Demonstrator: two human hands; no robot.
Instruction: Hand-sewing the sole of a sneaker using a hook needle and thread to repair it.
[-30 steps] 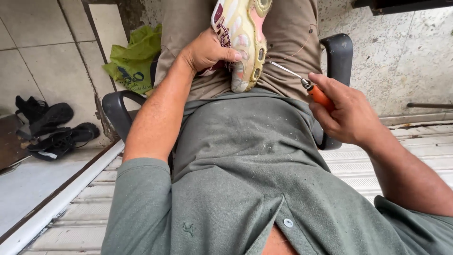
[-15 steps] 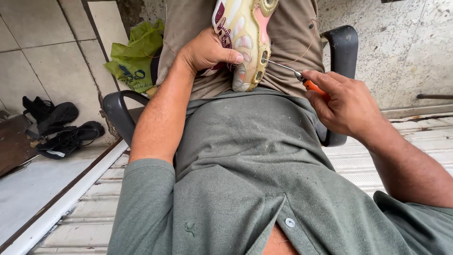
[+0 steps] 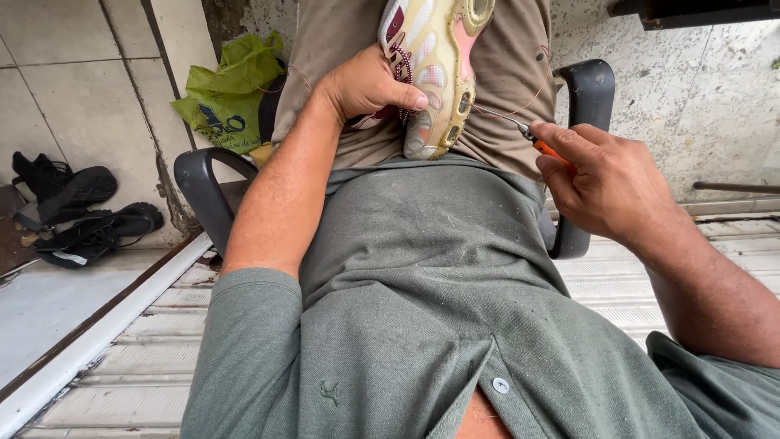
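So the sneaker (image 3: 435, 73) sits sole-up at about 12 o'clock in the head view, propped on the lap against the tan trousers (image 3: 504, 97). The left hand (image 3: 366, 85) is wrapped around its side, thumb pressed on the sole edge, fully closed on it. The right hand (image 3: 605, 191) at 3 o'clock pinches an orange-handled awl (image 3: 528, 134), whose metal tip pokes into the sole's rim, with thin thread (image 3: 540, 85) looping off nearby. Looks like mid-stitch on the sole seam; I'd guess the next bit needs a steady push through without slipping. Black chair arms (image 3: 589, 97) flank everything, green bag (image 3: 231, 97) at 10 o'clock, dark shoes (image 3: 81, 215) at 9.
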